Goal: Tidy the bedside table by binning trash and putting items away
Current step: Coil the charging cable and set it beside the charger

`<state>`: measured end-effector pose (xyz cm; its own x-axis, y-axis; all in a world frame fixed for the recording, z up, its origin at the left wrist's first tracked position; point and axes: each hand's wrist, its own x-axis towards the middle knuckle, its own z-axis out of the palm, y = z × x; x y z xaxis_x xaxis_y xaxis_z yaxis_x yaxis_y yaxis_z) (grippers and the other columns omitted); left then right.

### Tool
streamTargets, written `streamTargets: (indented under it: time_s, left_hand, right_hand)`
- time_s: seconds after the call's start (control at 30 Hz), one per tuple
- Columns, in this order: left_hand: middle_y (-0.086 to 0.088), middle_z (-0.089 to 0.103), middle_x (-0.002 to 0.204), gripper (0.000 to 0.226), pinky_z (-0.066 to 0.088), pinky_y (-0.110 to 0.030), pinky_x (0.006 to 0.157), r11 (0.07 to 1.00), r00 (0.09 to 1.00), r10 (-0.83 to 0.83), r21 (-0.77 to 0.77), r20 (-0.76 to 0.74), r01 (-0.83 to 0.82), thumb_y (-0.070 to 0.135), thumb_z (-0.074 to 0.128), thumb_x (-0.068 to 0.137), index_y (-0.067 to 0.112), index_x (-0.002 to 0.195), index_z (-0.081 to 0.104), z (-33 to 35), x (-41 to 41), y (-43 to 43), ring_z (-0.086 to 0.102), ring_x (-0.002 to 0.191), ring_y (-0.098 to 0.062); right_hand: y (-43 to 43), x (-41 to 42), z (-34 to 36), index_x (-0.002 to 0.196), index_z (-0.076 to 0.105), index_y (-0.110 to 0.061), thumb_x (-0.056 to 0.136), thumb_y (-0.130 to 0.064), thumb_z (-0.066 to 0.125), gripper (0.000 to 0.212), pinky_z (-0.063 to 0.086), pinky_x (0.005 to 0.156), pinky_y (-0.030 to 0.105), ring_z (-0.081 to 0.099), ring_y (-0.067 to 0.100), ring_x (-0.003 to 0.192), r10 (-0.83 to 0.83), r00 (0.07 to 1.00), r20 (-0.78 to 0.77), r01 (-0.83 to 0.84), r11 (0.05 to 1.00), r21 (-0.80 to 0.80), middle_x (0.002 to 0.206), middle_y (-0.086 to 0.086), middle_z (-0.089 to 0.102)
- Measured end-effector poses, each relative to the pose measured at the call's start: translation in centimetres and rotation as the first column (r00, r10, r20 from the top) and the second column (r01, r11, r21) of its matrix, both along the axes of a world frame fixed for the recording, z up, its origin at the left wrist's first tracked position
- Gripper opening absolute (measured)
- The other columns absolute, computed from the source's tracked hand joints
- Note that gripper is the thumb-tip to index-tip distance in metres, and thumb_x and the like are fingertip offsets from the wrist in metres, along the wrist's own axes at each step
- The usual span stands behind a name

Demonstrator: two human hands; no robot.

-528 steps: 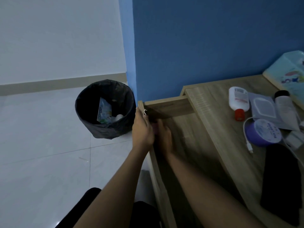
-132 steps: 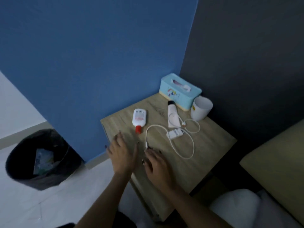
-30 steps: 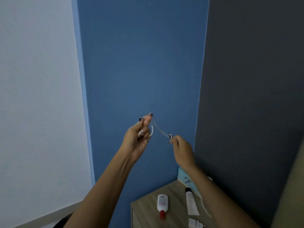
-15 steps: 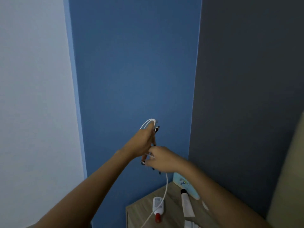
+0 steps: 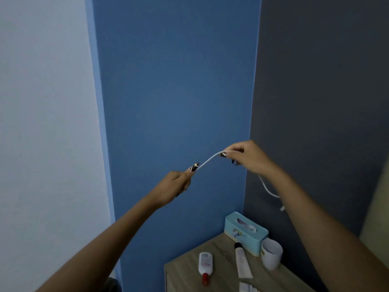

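Note:
A thin white charging cable [image 5: 208, 161] is stretched in the air between my two hands, high in front of the blue wall. My left hand [image 5: 174, 184] pinches one part of it, and my right hand [image 5: 246, 157] pinches it further along, higher and to the right. The rest of the cable hangs down behind my right forearm, ending in a small plug. The wooden bedside table [image 5: 185, 272] lies far below at the bottom right. On it rest a white bottle with a red cap [image 5: 205, 264] and a white tube with a black cap [image 5: 242, 263].
A light blue tissue box [image 5: 245, 230] and a white cup [image 5: 271, 256] stand at the table's back, against the dark grey wall. A white charger block [image 5: 245, 287] shows at the bottom edge. A beige surface fills the far right edge.
My hands were together half a second ago, with a loop of cable over the left fingers. Now they have pulled apart, the right hand rising to the right and drawing the cable taut.

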<state>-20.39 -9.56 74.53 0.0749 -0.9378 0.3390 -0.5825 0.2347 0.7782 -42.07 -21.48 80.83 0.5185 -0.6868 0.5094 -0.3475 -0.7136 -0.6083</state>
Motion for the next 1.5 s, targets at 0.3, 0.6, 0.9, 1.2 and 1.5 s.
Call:
streamTargets:
  time_s: [0.3, 0.6, 0.9, 1.2, 1.5]
  left_hand:
    - [0.008, 0.046, 0.056, 0.035, 0.036, -0.021, 0.056, 0.908, 0.698, -0.418, -0.258, -0.581, 0.329, 0.019, 0.027, 0.104, 0.014, 0.073, 0.042, 5.8, -4.6, 0.8, 0.042, 0.046, -0.007]
    - [0.000, 0.073, 0.103, 0.027, 0.045, -0.012, 0.075, 0.912, 0.943, 0.211, -0.399, 0.258, -0.095, 0.025, 0.043, 0.101, 0.006, 0.104, 0.063, 3.1, -0.7, -2.2, 0.063, 0.085, -0.006]
    - [-0.001, 0.059, 0.081, 0.037, 0.039, -0.030, 0.062, 0.951, 0.758, 0.279, -0.282, 0.590, -0.131, 0.024, 0.034, 0.101, 0.015, 0.074, 0.058, 1.1, 1.6, 0.3, 0.047, 0.057, -0.011]
    - [0.002, 0.024, 0.049, 0.053, 0.018, -0.022, 0.047, 0.977, 0.898, -0.192, 0.010, -0.396, 0.213, 0.049, 0.021, 0.101, 0.016, 0.061, 0.030, 2.0, -3.2, 2.4, 0.018, 0.042, -0.012]
    - [0.002, 0.050, 0.061, 0.033, 0.042, -0.023, 0.060, 0.947, 0.454, -0.310, -0.233, -0.835, 0.219, 0.020, 0.029, 0.104, 0.011, 0.084, 0.053, 5.3, -5.4, 0.5, 0.053, 0.050, -0.011]
  right_hand:
    - [2.0, 6.7, -5.5, 0.070, 0.062, -0.028, 0.098, -0.020, 0.042, 0.035, 0.035, 0.061, 0.026, 0.051, 0.011, 0.060, -0.109, 0.994, -0.024, 0.110, 0.993, 0.041, 0.066, -0.007, 0.058]
    - [10.3, 11.7, -8.5, 0.074, 0.047, -0.017, 0.098, -0.021, 0.044, 0.025, 0.033, 0.056, 0.031, 0.050, 0.022, 0.062, 0.106, 0.981, -0.165, -0.096, 0.993, 0.068, 0.071, 0.004, 0.056]
    - [7.6, 4.6, -1.9, 0.092, 0.073, -0.022, 0.092, -0.018, 0.053, 0.021, 0.041, 0.058, 0.020, 0.060, 0.012, 0.070, 0.067, 0.948, -0.313, -0.072, 0.997, -0.005, 0.079, -0.006, 0.068]
    - [2.3, 2.2, 0.1, 0.116, 0.069, -0.023, 0.096, -0.021, 0.051, 0.027, 0.056, 0.076, 0.042, 0.066, 0.019, 0.078, -0.076, 0.995, 0.067, 0.081, 0.994, -0.076, 0.097, 0.006, 0.073]
    - [4.6, 8.6, -6.3, 0.063, 0.045, -0.015, 0.098, -0.011, 0.038, 0.036, 0.035, 0.056, 0.031, 0.044, 0.013, 0.051, -0.171, 0.984, 0.042, 0.169, 0.984, 0.059, 0.058, 0.000, 0.049]
